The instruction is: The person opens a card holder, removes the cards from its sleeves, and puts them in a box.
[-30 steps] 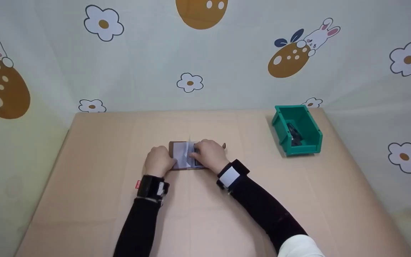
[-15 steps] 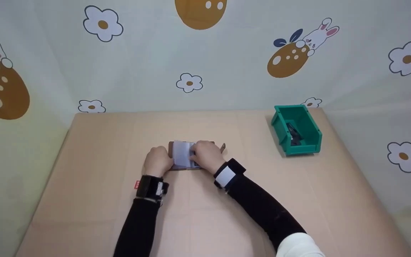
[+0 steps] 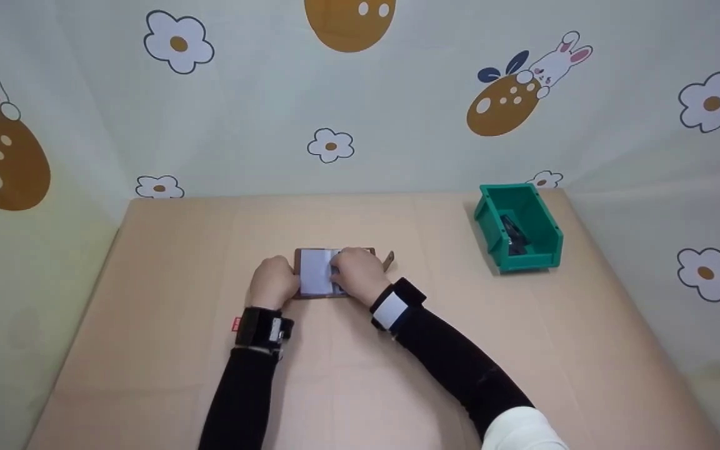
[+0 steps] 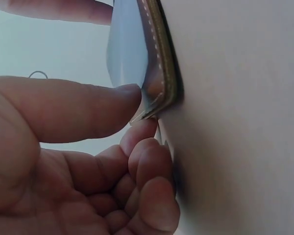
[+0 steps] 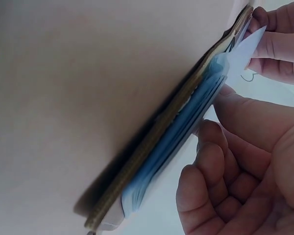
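Note:
A small brown leather card holder [image 5: 161,119] with stitched edges lies spread out on the table in the head view. A pale translucent sleeve [image 3: 316,275] lies over its left half. My left hand [image 3: 274,282] holds the left edge, thumb on top and fingertips tucked at the corner in the left wrist view. Over the right half, my right hand [image 3: 361,275] has its thumb against the stack of plastic sleeves [image 5: 186,125], the other fingers curled. This hand hides most of that half. A short strap [image 3: 389,260] sticks out to the right.
A green plastic bin [image 3: 527,262] stands at the back right of the table, with a dark object [image 3: 513,235] inside. Behind the table hangs a patterned backdrop [image 3: 247,112]. Black bands circle both wrists.
A sleeve that stood up in the middle has turned over to the left and now lies flat on the left half. The right hand has shifted slightly left.

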Demonstrator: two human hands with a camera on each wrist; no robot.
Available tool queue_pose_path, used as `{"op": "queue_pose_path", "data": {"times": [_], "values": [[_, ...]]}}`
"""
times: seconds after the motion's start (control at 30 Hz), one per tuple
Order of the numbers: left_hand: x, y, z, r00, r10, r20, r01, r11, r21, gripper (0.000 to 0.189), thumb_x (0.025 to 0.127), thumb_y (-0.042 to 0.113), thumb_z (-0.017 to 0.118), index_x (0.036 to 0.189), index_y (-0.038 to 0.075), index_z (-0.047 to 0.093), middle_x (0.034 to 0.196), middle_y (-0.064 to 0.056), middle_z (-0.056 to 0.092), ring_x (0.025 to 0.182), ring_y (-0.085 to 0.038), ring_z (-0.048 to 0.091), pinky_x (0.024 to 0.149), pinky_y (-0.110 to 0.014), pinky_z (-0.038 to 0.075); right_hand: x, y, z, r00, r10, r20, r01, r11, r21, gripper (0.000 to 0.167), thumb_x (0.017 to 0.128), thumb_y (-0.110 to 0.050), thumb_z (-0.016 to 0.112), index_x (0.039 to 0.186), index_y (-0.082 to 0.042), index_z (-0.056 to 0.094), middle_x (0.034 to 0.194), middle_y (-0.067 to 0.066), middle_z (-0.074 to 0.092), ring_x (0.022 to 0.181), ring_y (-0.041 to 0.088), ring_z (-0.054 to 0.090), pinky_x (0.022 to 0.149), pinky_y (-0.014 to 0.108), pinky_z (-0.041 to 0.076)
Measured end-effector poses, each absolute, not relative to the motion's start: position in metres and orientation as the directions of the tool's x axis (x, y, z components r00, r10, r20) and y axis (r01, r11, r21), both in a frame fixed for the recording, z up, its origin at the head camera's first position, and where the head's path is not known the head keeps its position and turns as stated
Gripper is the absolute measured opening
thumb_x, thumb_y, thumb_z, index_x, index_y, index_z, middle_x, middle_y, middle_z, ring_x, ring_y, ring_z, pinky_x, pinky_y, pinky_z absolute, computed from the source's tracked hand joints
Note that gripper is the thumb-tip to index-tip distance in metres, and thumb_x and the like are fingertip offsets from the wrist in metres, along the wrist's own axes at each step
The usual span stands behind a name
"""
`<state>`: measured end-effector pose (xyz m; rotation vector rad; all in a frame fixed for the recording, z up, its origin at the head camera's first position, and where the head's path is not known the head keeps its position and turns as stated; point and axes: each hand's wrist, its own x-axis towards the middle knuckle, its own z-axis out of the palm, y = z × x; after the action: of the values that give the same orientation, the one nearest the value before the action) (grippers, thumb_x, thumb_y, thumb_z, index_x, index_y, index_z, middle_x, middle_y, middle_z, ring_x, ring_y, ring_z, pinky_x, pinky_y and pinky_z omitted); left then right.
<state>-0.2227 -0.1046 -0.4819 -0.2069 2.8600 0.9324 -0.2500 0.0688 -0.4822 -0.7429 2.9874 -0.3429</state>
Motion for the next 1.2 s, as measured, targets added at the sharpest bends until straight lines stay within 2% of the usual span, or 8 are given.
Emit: {"op": "queue_pose_path", "data": {"times": [0.27,0.47,0.6,0.73,1.0,1.2], "values": [[-0.223,-0.1,-0.474,-0.986,-0.14,-0.09,-0.166,0.794,0.585,0.038,0.085,-0.001,0.054,0.05,0.011,0.047,0.051,-0.002,0.05,0.046,-0.016,0.044,0.04,-0.027,0.031,-0.249,0.069,-0.483,-0.872,-0.488,0.039,-0.485,0.851,-0.204,0.011,0.087,-0.021,0.074,0.091,-0.011,0.077,0.093,0.005,0.071,0.089,0.023,0.066,0.074,0.039,0.053],[-0.224,-0.09,-0.476,-0.995,-0.094,-0.036,-0.098,0.819,0.566,0.035,0.081,-0.004,0.055,0.053,0.012,0.04,0.054,-0.002,0.044,0.051,-0.018,0.039,0.045,-0.03,0.029,-0.249,0.069,-0.483,-0.873,-0.487,0.038,-0.484,0.853,-0.196,0.012,0.087,-0.022,0.075,0.091,-0.011,0.076,0.092,0.005,0.07,0.088,0.023,0.066,0.075,0.039,0.053],[-0.224,-0.085,-0.482,-0.996,-0.084,-0.011,-0.077,0.84,0.537,0.021,0.079,-0.004,0.057,0.061,0.006,0.054,0.063,-0.007,0.055,0.058,-0.022,0.048,0.052,-0.035,0.039,-0.249,0.068,-0.483,-0.875,-0.484,0.029,-0.48,0.856,-0.193,0.012,0.087,-0.022,0.074,0.091,-0.011,0.077,0.094,0.006,0.071,0.089,0.024,0.066,0.075,0.04,0.053],[-0.224,-0.082,-0.485,-0.995,-0.099,0.002,-0.083,0.85,0.52,0.009,0.081,-0.004,0.058,0.078,-0.004,0.066,0.078,-0.017,0.065,0.068,-0.028,0.059,0.061,-0.044,0.049,-0.25,0.068,-0.483,-0.876,-0.481,0.024,-0.475,0.857,-0.2,0.012,0.086,-0.021,0.074,0.094,-0.011,0.077,0.096,0.006,0.071,0.09,0.024,0.066,0.076,0.039,0.053],[-0.223,-0.081,-0.484,-0.994,-0.105,-0.004,-0.093,0.862,0.498,0.014,0.084,-0.003,0.056,0.09,-0.009,0.067,0.089,-0.024,0.065,0.079,-0.036,0.062,0.07,-0.048,0.05,-0.251,0.069,-0.484,-0.878,-0.478,0.014,-0.469,0.855,-0.22,0.011,0.086,-0.02,0.073,0.091,-0.011,0.077,0.094,0.006,0.071,0.088,0.024,0.066,0.076,0.039,0.052],[-0.223,-0.08,-0.485,-0.995,-0.1,0.001,-0.087,0.87,0.485,0.014,0.084,-0.004,0.054,0.087,-0.01,0.067,0.088,-0.024,0.064,0.078,-0.034,0.062,0.069,-0.048,0.05,-0.251,0.069,-0.484,-0.881,-0.473,0.024,-0.465,0.855,-0.23,0.011,0.086,-0.019,0.073,0.092,-0.011,0.077,0.095,0.006,0.071,0.089,0.023,0.066,0.075,0.039,0.053]]}}
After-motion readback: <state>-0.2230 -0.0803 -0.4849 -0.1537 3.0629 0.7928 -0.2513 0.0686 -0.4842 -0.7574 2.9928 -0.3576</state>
